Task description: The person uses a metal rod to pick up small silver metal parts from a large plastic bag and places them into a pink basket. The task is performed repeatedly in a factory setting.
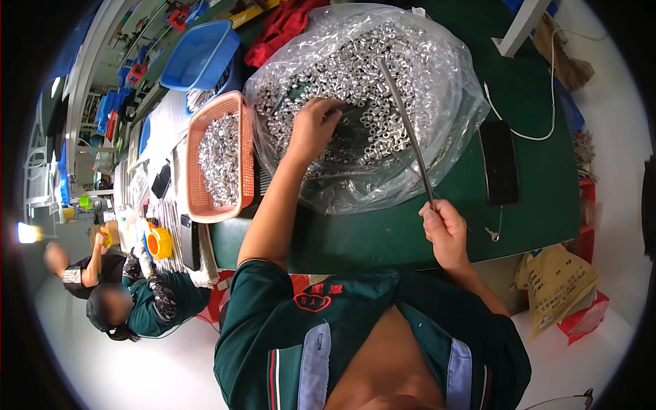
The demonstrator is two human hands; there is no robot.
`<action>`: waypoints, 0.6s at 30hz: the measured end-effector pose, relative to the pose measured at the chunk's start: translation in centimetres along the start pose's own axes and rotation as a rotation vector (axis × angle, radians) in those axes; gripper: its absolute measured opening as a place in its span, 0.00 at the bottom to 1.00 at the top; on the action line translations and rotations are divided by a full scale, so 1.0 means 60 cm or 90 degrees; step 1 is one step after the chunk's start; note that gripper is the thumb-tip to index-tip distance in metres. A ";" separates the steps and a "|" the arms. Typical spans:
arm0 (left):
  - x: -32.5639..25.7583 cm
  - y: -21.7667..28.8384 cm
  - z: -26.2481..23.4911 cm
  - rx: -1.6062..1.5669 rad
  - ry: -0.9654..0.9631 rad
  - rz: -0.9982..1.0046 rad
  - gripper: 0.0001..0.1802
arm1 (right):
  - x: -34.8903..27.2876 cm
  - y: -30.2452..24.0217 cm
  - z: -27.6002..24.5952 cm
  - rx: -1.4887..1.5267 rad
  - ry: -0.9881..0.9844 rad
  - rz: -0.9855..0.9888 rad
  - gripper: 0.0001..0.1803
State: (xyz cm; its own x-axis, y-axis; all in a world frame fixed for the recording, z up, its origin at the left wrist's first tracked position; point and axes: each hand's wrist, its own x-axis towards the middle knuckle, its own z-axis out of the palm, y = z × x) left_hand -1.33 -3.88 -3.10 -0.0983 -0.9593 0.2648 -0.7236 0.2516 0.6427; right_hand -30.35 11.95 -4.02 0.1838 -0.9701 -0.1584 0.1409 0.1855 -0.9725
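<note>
A large clear plastic bag (447, 82) lies spread on the green table, with many small silvery metal sleeves (389, 130) loose inside it. My left hand (316, 128) reaches in over the sleeves, its fingers curled together. Whatever is between those fingertips is too small or hidden to make out. Over the bag's right part a long, thin metal rod (408, 130) slants up and away. My right hand (445, 229) grips its near end close to the table's front edge.
Left of the bag stands an orange plastic basket (192, 167) of small metal pieces, with a blue basket (205, 51) behind it. A black phone (499, 164) and white cable (551, 102) lie to the right. Two people (171, 301) sit at the far left. A red cloth (279, 34) lies behind.
</note>
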 end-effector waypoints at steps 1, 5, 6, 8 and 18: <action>-0.003 0.002 0.001 0.008 -0.013 0.001 0.10 | 0.001 0.001 0.000 0.002 -0.001 -0.004 0.09; -0.009 0.001 0.010 0.044 -0.037 0.011 0.10 | 0.001 0.005 0.000 -0.008 -0.003 -0.010 0.09; -0.010 0.000 0.011 0.056 -0.035 0.025 0.10 | 0.001 0.004 -0.001 -0.014 -0.002 -0.009 0.09; -0.009 -0.001 0.013 0.070 -0.040 0.042 0.10 | 0.001 0.003 0.000 -0.012 0.000 -0.009 0.09; -0.005 0.001 0.013 0.079 -0.082 0.054 0.13 | 0.002 0.002 0.001 -0.030 -0.003 -0.015 0.08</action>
State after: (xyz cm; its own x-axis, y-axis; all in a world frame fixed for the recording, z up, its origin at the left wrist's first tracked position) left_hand -1.88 -3.67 -3.73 -0.2428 -0.9460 0.2149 -0.7873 0.3216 0.5261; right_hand -30.26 11.88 -4.14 0.1861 -0.9734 -0.1338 0.1000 0.1543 -0.9830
